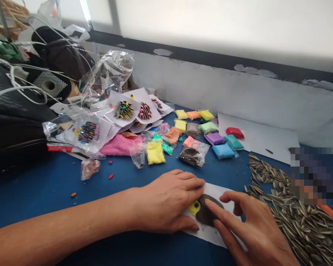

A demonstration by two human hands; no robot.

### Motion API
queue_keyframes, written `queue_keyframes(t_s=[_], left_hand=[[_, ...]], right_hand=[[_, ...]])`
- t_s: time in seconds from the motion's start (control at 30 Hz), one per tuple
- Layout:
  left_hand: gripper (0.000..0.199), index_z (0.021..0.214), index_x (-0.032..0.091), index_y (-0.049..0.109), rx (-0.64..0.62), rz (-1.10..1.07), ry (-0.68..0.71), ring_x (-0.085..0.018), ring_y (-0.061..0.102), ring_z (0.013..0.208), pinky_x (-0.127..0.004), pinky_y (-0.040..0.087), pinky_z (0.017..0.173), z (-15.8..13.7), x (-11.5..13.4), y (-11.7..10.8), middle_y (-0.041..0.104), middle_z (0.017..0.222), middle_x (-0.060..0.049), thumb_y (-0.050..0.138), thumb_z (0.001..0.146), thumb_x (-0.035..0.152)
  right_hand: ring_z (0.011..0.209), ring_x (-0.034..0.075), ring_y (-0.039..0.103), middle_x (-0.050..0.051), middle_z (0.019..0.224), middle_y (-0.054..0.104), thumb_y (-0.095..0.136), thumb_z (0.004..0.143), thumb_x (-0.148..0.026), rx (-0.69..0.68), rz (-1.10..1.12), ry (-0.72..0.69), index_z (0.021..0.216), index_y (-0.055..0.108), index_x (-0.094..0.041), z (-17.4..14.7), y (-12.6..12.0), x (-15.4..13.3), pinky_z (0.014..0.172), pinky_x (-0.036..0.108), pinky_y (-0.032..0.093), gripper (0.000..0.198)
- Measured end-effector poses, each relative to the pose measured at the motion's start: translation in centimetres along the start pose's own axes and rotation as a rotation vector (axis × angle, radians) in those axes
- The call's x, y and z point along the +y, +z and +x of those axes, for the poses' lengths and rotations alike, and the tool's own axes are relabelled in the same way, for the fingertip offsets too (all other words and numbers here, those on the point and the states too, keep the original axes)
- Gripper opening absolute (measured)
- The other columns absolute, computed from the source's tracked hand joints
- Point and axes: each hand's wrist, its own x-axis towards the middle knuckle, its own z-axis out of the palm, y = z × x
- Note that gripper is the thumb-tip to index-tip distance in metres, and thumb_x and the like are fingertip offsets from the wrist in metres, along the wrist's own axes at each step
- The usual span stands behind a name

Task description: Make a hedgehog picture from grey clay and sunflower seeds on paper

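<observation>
A white sheet of paper (212, 236) lies on the blue table, with a flat dark grey-brown oval of modelling clay (208, 216) on it. Beside the oval's left end sits a yellow clay piece (193, 209) with a dark round spot. My left hand (169, 201) rests flat over the paper's left side, its fingers stretched out next to the yellow clay. The index finger of my right hand (256, 227) touches the dark oval, with the thumb near the oval's lower edge and the fingers apart. Part of the paper is hidden under both hands.
Sunflower seeds (299, 218) are heaped at the right. Coloured clay packets (215, 139) and a bag of dark clay (192, 155) lie beyond my hands. Seed-decorated paper cards (145, 109), clear plastic and a pink cloth (120, 144) crowd the back left, beside a black bag (16, 133).
</observation>
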Motion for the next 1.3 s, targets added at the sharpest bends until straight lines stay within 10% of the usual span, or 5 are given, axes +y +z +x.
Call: queue_keyframes(t_s=[1.3], left_hand=[[0.059, 0.135, 0.01, 0.051, -0.007, -0.044, -0.007, -0.031, 0.05, 0.131, -0.043, 0.037, 0.111, 0.0, 0.3, -0.3, 0.052, 0.144, -0.017, 0.072, 0.087, 0.036]], right_hand=[[0.088, 0.021, 0.063, 0.013, 0.107, 0.06, 0.05, 0.095, -0.033, 0.026, -0.117, 0.091, 0.116, 0.07, -0.019, -1.3, -0.5, 0.4, 0.073, 0.034, 0.055, 0.032]])
